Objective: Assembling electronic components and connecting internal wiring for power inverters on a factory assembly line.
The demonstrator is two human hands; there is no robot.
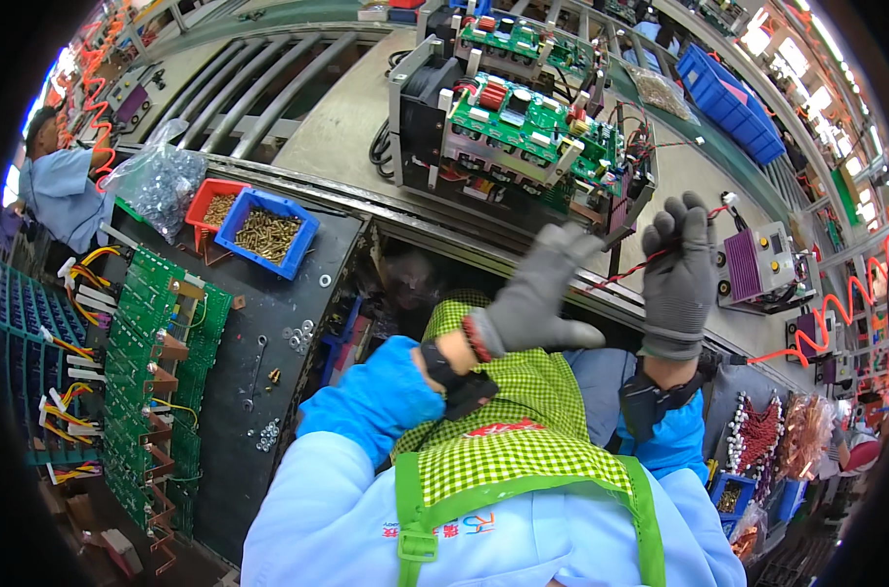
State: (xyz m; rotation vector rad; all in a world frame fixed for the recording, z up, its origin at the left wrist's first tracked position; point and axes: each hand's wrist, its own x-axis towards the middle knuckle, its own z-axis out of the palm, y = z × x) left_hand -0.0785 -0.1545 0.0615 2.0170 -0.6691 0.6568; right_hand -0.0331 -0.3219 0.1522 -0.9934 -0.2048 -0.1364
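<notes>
My left hand (537, 298), in a grey glove, reaches over my lap with its fingers stretched out, holding nothing. To its right, my right hand (677, 284), also gloved in grey, is raised with the fingers upward. A thin red-and-black wire (625, 275) runs into the right hand, and its small white connector (729, 200) sticks out beyond the fingers. How the fingers grip the wire is partly hidden. In front of both hands stands an open power unit (527, 147) with a green circuit board on top, a black fan housing at its left and loose wires at its right.
A similar unit (523, 44) stands behind. On the left are a blue bin (293, 256) of brass fasteners, a red bin (202, 201), a wrench (257, 367), loose washers and green circuit boards (136, 362). A purple boxed device (757, 262) sits at the right. Another person (63, 186) is far left.
</notes>
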